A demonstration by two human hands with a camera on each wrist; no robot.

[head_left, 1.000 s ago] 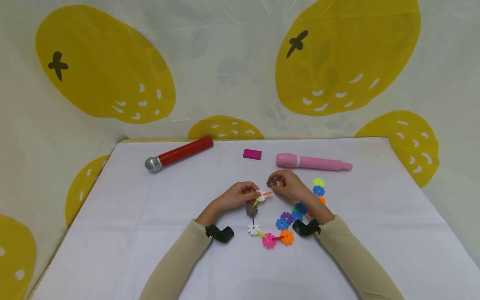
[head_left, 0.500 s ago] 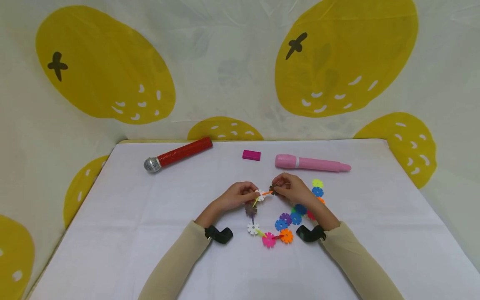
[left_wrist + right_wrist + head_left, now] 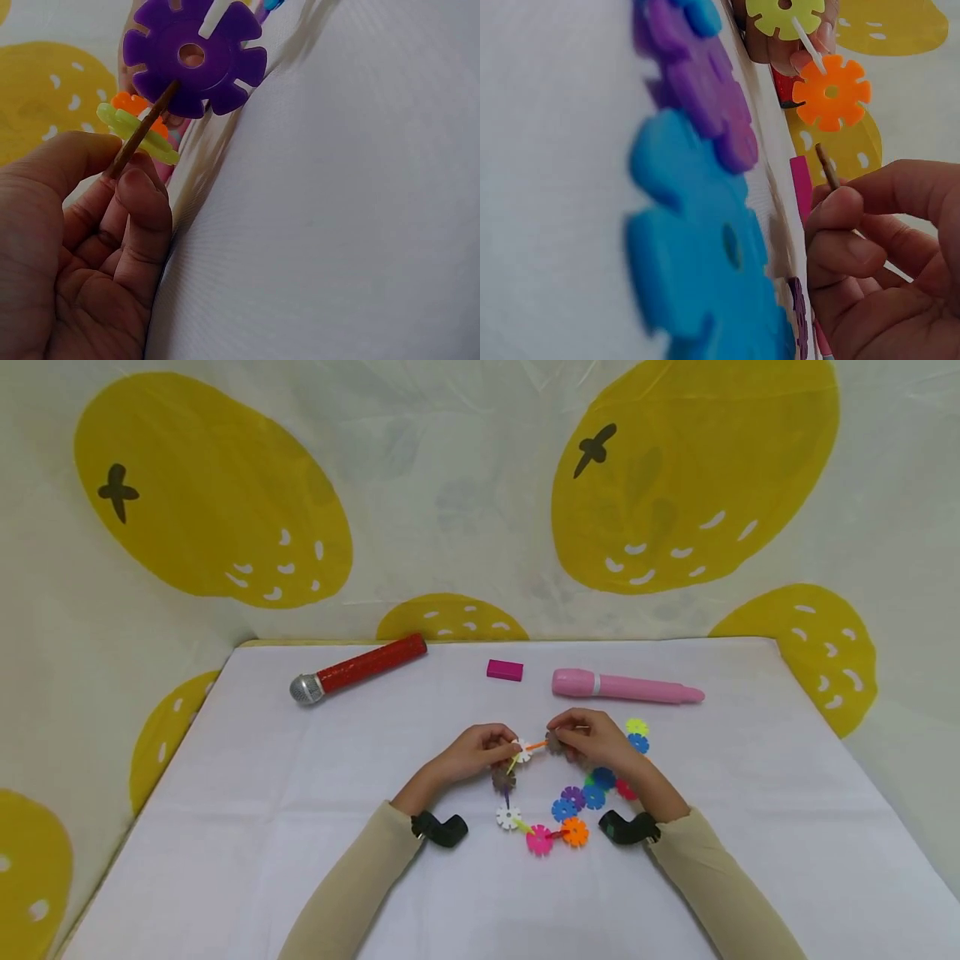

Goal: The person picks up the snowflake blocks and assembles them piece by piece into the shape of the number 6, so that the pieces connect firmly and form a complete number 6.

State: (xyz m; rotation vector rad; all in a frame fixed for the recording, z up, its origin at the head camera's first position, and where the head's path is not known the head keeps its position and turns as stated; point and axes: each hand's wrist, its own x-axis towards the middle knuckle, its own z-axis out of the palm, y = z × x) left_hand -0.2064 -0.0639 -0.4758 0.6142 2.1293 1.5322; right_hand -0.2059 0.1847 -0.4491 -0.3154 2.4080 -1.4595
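My left hand (image 3: 476, 750) pinches a brown notched snowflake disc (image 3: 142, 139) of a linked chain between thumb and forefinger. A purple disc (image 3: 161, 52) joins that disc on one side. On the other follow a yellow-green disc (image 3: 786, 15), a white disc (image 3: 523, 750) and an orange disc (image 3: 831, 91). My right hand (image 3: 588, 737) pinches a second brown disc (image 3: 826, 166), seen edge-on, by its rim. Its free edge points at the orange disc, with a small gap in the right wrist view.
The chain runs on through a lower white disc (image 3: 508, 817), a pink disc (image 3: 539, 840) and another orange disc (image 3: 575, 832). Loose blue discs (image 3: 564, 811) lie below my right hand. Behind stand a red microphone (image 3: 367, 665), a magenta block (image 3: 505, 670) and a pink pen-shaped toy (image 3: 637, 687).
My right hand has brought its brown disc down to the orange disc, then shifted slightly right. The left hand stays in place.
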